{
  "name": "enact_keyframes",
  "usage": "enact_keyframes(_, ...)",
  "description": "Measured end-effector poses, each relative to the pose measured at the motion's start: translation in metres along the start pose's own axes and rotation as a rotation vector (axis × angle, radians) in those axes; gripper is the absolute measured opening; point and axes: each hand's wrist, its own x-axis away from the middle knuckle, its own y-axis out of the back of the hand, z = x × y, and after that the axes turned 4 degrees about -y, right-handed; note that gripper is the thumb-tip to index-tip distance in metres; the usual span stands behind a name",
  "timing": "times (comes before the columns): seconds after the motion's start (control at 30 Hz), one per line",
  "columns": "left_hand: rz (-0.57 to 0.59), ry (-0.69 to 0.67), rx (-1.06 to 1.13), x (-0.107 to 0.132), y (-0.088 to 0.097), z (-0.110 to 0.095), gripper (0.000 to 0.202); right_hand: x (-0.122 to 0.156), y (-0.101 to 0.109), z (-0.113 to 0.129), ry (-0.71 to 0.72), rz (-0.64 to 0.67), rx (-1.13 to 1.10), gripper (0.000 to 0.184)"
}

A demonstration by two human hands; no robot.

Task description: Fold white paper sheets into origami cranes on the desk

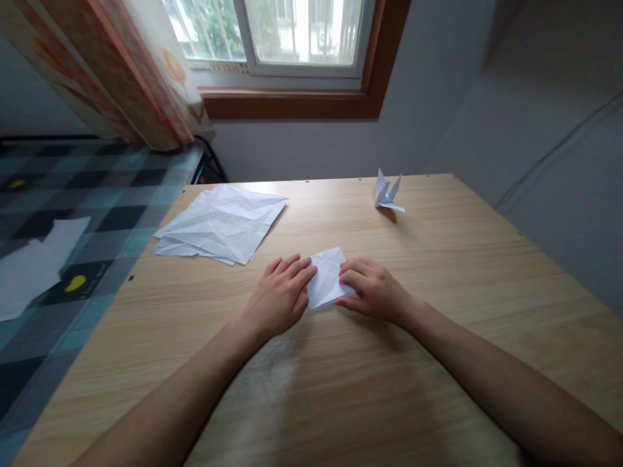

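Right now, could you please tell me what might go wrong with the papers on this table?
The left hand and right hand touch opposite sides of the small paper, so an uneven push could skew it. The folded figure stands beyond the right hand and might tip if bumped. The loose sheets lie near the table's left edge and could slide off if brushed.

left hand (pixel 282 293) and right hand (pixel 374 288) hide parts of the paper (pixel 326 277). picture edges crop both forearms (pixel 195 383), window (pixel 304 32) and cloth (pixel 117 219); the cloth's lettering (pixel 92 281) is unreadably small.
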Motion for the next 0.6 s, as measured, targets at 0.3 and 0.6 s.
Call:
enact_keyframes(0.3,-0.062,-0.004,-0.013,-0.0009,0.0022,-0.0024,0.033,0.0015,0.0023,-0.0057,0.035,-0.093,0.135,0.017)
enact_keyframes(0.6,-0.077,-0.004,-0.019,-0.0009,0.005,-0.0034,0.041,-0.0004,0.0037,-0.0053,-0.059,-0.273,-0.063,0.016)
